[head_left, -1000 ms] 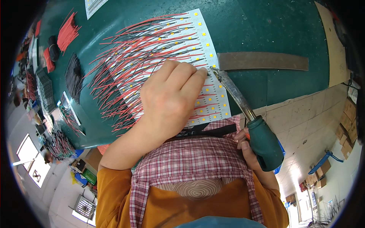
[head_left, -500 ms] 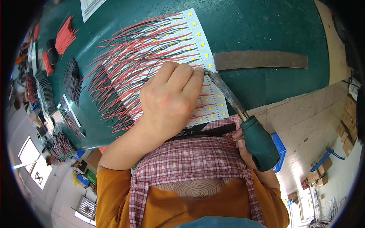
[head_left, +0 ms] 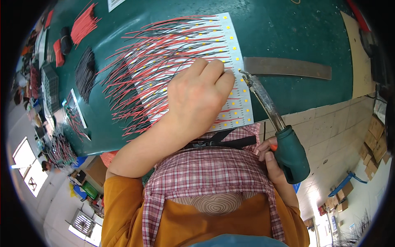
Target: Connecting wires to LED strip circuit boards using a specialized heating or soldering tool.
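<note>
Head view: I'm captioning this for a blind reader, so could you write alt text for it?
A person's right hand holds a green-handled soldering iron, its tip at the edge of a white LED panel on a green table. The left hand presses on the panel's red and black wires. A metal ruler lies beside it.

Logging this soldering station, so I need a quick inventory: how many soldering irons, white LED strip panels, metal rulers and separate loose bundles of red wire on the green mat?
Soldering iron: 1
White LED strip panel: 1
Metal ruler: 1
Loose red wire bundles: 1
Total: 4
</note>
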`<move>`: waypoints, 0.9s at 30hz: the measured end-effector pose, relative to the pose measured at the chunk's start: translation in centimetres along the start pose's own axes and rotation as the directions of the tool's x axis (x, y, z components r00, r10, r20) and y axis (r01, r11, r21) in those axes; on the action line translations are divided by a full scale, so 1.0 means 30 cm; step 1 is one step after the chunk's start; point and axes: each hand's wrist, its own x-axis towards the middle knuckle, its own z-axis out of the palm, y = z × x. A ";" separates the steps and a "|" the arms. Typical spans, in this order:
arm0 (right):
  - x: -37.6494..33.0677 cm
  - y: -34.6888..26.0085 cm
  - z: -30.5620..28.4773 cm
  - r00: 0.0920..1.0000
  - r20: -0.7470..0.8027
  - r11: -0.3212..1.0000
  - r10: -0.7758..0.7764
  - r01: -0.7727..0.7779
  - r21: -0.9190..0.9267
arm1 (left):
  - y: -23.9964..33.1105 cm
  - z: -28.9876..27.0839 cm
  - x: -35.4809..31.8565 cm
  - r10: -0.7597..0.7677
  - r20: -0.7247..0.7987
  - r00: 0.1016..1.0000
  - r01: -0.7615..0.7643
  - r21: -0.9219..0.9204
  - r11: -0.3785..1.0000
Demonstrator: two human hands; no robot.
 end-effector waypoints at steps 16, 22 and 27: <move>0.047 -0.020 0.028 0.976 0.210 0.997 0.053 -0.062 0.038 | -0.065 -0.178 -0.298 -0.158 -0.046 0.986 0.144 -0.229 0.963; 0.229 -0.105 0.115 0.977 0.119 0.945 -0.174 0.132 0.300 | -0.025 -0.101 -0.285 -0.060 -0.070 0.996 0.041 -0.241 0.970; 0.369 -0.135 0.173 0.937 0.241 0.897 -0.255 0.135 0.422 | -0.006 -0.063 -0.299 -0.051 -0.052 0.997 0.039 -0.210 0.977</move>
